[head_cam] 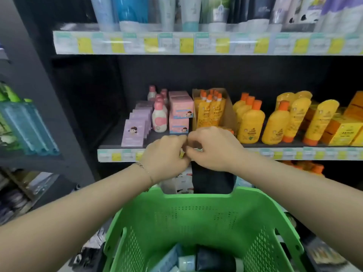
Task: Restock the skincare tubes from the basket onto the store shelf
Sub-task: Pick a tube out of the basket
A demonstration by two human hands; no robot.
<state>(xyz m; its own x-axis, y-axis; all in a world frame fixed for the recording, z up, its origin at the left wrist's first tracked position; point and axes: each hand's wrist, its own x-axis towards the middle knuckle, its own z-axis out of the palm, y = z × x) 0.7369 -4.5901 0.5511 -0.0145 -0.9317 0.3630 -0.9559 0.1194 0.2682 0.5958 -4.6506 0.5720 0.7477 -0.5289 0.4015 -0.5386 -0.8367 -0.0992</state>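
Hands meet at white shelf label rail [294, 154]: left hand [167, 152], right hand [214, 148], each grip curled, pinching what, can't tell. Pale and dark skincare tubes [186, 262] sit in green perforated plastic basket [196, 195]. Next: reach down, take one.

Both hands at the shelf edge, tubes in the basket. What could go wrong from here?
1. Neither the left hand nor the right hand holds the green basket; if nothing out of view supports it, it may tip with the skincare tubes inside.
2. The hands bunch in front of the stacked pink boxes and pink bottle; a bump could topple them.
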